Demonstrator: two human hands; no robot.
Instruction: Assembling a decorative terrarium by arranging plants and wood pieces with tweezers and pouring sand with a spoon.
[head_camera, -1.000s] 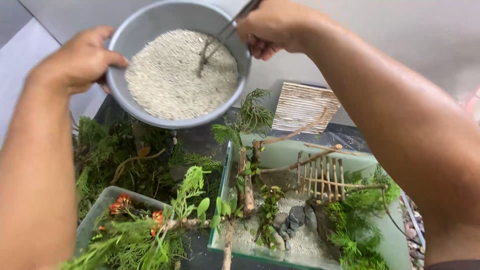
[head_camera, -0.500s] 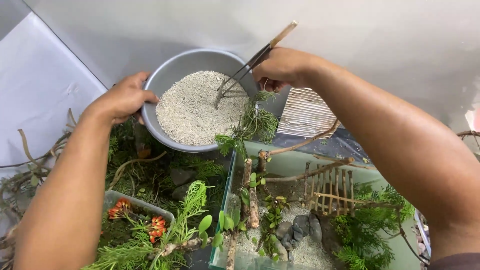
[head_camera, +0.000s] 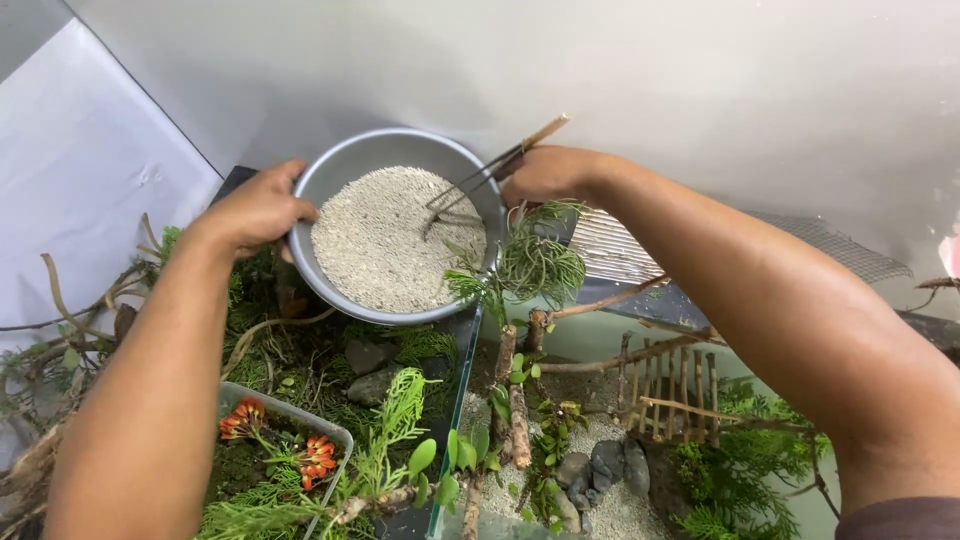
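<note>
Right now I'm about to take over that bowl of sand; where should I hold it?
Grip the grey metal bowl by its bare left rim, coming from the left, as the left hand does. The tool in the right hand crosses the right rim.

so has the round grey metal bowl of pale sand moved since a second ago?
Cannot tell for certain: the camera itself shifted. The grey metal bowl now sits lower in frame, nearer the small stick fence.

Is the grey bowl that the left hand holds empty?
No, the grey bowl, gripped at its rim by the left hand, is filled with pale sand.
</note>
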